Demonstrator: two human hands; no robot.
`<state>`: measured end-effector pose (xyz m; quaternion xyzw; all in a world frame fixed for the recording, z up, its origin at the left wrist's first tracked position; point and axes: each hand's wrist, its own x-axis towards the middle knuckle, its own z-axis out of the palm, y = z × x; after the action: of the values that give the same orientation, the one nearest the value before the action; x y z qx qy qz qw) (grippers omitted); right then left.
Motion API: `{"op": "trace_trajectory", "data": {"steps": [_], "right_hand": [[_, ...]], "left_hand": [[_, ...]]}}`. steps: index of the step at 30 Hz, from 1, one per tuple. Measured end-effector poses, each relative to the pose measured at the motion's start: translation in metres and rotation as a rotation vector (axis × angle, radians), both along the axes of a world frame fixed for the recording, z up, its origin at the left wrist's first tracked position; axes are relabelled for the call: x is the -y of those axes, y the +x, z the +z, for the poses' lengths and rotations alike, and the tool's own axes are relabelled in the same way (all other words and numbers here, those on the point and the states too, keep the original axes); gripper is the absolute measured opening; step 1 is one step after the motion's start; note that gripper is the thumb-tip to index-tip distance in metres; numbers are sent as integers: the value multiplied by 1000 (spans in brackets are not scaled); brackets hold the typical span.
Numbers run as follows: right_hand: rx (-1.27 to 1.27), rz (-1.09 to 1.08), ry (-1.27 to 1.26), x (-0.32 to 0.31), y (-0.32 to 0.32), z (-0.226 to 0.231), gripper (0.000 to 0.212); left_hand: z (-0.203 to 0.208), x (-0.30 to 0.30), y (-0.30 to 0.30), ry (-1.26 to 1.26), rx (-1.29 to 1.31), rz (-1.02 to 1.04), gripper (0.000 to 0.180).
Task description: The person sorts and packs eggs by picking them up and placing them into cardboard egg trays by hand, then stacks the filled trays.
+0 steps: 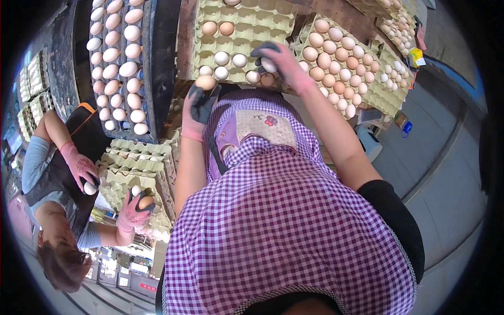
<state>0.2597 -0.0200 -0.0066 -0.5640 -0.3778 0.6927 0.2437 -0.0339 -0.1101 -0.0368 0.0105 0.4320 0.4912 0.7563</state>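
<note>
My left hand (196,111), in a pink glove with dark grey fingers, holds a light brown egg (205,82) at the near left corner of a pulp egg tray (261,22). My right hand (287,64), gloved alike, has its fingers curled round a white egg (269,65) over the tray's near right part. Several white eggs (221,58) sit in the near rows, with a brown egg (266,79) close below my right hand. Two brown eggs (218,28) lie farther back. Many of the tray's cups hold nothing.
To the right stands a tray full of brown and white eggs (334,67), with another partly filled tray (389,100) beyond. A dark conveyor (152,68) carries rows of eggs at left. Below it, a co-worker (58,210) in pink gloves handles eggs over stacked trays (113,173).
</note>
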Motion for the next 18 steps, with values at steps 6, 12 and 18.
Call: {"op": "trace_trajectory", "data": {"steps": [6,12,18], "right_hand": [[1122,885,698,0,-65,-42,47],[582,560,325,-20,-20,-34,41],[-297,-165,-151,4,7,13,37]], "left_hand": [[-13,-65,-11,58,-653,-172,41],[-1,-108,33,740,-1653,-1246,40],[-14,-119,31,757,-1668,-1401,39]]}}
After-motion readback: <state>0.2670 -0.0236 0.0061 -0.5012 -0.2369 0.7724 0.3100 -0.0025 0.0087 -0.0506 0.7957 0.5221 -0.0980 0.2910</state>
